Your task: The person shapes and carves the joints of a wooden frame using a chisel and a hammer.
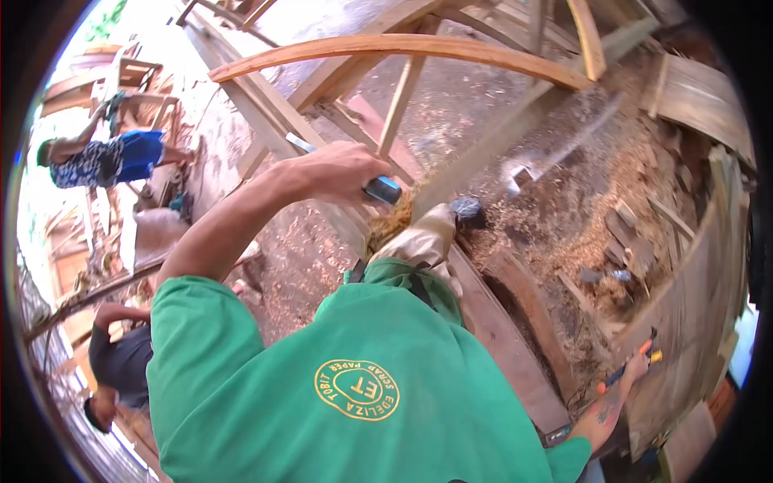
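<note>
My left hand [348, 171] is closed around a chisel. The butt of the chisel's blue-and-black handle [382, 190] sticks out on the right of the fist, and its pale blade [300, 142] shows on the upper left, over a wooden frame [278, 129]. Out to the right, at the end of my extended arm, my right hand [634, 369] grips what looks like a hammer [613, 377] with a blue and orange handle; its head is small and dark here. Wood shavings [392, 217] lie in a heap just below my left hand.
A curved timber [403, 45] spans the frame ahead. Planks [515, 354] lie beside my leg [423, 241]. Offcuts [632, 241] and shavings cover the ground at right, before a curved wooden panel [684, 314]. Two people are at left, one standing [121, 157] and one nearer [121, 354].
</note>
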Tool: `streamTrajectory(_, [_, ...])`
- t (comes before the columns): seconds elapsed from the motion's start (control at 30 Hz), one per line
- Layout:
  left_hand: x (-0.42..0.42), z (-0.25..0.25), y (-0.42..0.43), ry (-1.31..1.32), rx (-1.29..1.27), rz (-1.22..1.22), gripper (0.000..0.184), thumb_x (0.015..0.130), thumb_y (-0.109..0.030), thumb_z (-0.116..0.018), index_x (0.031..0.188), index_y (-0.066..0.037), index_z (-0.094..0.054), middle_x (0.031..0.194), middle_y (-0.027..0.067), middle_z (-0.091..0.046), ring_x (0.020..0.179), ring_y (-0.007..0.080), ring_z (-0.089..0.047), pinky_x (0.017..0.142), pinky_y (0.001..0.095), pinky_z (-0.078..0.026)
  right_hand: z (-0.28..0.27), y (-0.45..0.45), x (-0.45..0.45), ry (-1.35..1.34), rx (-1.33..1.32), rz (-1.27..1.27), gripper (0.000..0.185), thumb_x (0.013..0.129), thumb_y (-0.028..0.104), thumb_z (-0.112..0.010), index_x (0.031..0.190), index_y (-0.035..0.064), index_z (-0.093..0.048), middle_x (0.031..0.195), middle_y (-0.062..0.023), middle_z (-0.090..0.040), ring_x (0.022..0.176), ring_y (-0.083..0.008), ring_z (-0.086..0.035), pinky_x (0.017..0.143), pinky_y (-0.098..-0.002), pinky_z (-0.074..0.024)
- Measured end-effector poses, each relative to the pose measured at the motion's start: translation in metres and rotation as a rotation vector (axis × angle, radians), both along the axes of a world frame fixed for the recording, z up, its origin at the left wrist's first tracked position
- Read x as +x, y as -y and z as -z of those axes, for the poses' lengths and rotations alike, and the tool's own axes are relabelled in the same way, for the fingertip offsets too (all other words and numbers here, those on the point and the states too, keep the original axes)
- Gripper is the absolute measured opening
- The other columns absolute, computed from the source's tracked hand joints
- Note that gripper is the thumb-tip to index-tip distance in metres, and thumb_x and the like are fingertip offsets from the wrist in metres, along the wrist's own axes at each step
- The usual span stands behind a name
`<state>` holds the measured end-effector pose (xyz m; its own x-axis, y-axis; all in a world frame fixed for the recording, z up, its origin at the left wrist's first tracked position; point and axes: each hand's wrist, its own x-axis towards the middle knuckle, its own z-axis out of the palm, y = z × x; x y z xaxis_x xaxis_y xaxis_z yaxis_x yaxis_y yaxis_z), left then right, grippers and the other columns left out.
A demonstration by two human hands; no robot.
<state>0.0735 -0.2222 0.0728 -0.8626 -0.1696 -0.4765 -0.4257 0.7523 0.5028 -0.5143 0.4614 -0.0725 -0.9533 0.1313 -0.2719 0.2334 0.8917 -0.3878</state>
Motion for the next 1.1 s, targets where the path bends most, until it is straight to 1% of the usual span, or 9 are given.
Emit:
streamTrajectory(0.23, [-0.001,-0.047,0.027,-0.259,-0.415,0.036,0.027,0.073,-0.007,-0.079,0.094,-0.016,-0.064,0.091,-0.0009,-0.065,0.093,0.0164,-0.062,0.087,0.0362,-0.049,-0.102,-0.01,0.132,0.052,0.722,-0.974,0.037,0.095,0.018,-0.056,0.127,-0.0016,-0.057,0.107,-0.014,-0.067,0.092,-0.0203,-0.064,0.078,-0.0339,-0.0516])
streamTrajectory(0.43, [-0.017,-0.028,-0.045,-0.619,-0.807,0.115,0.017,0.074,-0.017,-0.076,0.081,-0.023,-0.062,0.094,-0.0024,-0.056,0.102,0.015,-0.053,0.108,0.0467,-0.033,-0.029,0.075,0.086,-0.369,0.921,-0.731,0.037,0.098,0.023,-0.054,0.123,-0.0046,-0.054,0.12,-0.0255,-0.059,0.108,-0.037,-0.06,0.093,-0.046,-0.0474])
streamTrajectory(0.5, [-0.026,-0.028,-0.104,-0.849,-0.729,0.028,0.016,0.065,-0.023,-0.07,0.079,-0.021,-0.062,0.093,-0.0011,-0.055,0.104,0.0212,-0.054,0.11,0.0532,-0.032,0.033,0.096,0.084,-0.546,0.37,-0.893,0.04,0.099,0.024,-0.056,0.123,-0.0073,-0.052,0.121,-0.0248,-0.058,0.106,-0.0386,-0.06,0.089,-0.0465,-0.0496])
streamTrajectory(0.63, [-0.037,-0.006,-0.23,-1.053,-0.399,0.007,0.029,0.067,-0.025,-0.068,0.095,-0.019,-0.063,0.113,0.0037,-0.054,0.117,0.0249,-0.049,0.106,0.0526,-0.035,-0.098,0.292,0.355,0.949,-1.199,-0.602,0.051,0.106,0.039,-0.044,0.136,-0.002,-0.046,0.123,-0.0097,-0.056,0.109,-0.0215,-0.058,0.101,-0.0371,-0.0465])
streamTrajectory(0.8, [-0.015,0.018,-0.319,-1.006,-0.325,-0.139,0.047,0.081,-0.026,-0.056,0.127,-0.019,-0.052,0.138,0.0126,-0.049,0.132,0.0293,-0.043,0.112,0.0496,-0.025,-0.13,0.279,0.471,1.303,-1.586,-0.28,0.048,0.104,0.037,-0.041,0.133,-0.0008,-0.047,0.126,-0.0084,-0.053,0.112,-0.0217,-0.056,0.1,-0.0362,-0.0469])
streamTrajectory(0.83, [0.002,0.005,-0.315,-0.985,-0.333,-0.158,0.046,0.083,-0.026,-0.056,0.129,-0.019,-0.052,0.138,0.0117,-0.05,0.133,0.0298,-0.043,0.112,0.0479,-0.024,-0.142,0.271,0.49,1.008,-1.589,0.009,0.038,0.101,0.028,-0.048,0.126,-0.0003,-0.052,0.118,-0.0069,-0.057,0.106,-0.0201,-0.059,0.091,-0.0304,-0.0507])
streamTrajectory(0.9, [0.03,0.001,-0.308,-0.844,-0.486,-0.058,0.056,0.081,-0.025,-0.061,0.135,-0.019,-0.05,0.145,0.0157,-0.044,0.139,0.0343,-0.037,0.112,0.05,-0.024,-0.135,0.261,0.497,0.745,-1.159,-0.527,0.029,0.101,0.021,-0.05,0.121,0.0002,-0.055,0.11,-0.0062,-0.062,0.098,-0.0179,-0.063,0.082,-0.0269,-0.0528])
streamTrajectory(0.97, [0.052,0.001,-0.272,-0.799,-0.265,-0.177,0.062,0.078,-0.026,-0.07,0.136,-0.016,-0.051,0.146,0.0168,-0.042,0.139,0.0359,-0.035,0.113,0.0501,-0.022,-0.121,0.262,0.497,1.035,-1.359,-0.474,0.043,0.105,0.03,-0.049,0.137,0.0022,-0.046,0.104,-0.0096,-0.063,0.089,-0.0186,-0.066,0.082,-0.0394,-0.0597])
streamTrajectory(1.1, [0.059,0.013,-0.15,-0.48,-0.549,-0.373,0.077,0.077,-0.05,-0.078,0.134,-0.005,-0.054,0.138,0.0185,-0.046,0.129,0.0363,-0.042,0.108,0.0477,-0.027,-0.092,0.272,0.51,0.633,-0.896,-0.786,0.037,0.104,0.032,-0.054,0.127,0.0035,-0.055,0.08,-0.0025,-0.056,0.064,-0.0086,-0.055,0.054,-0.0254,-0.0538])
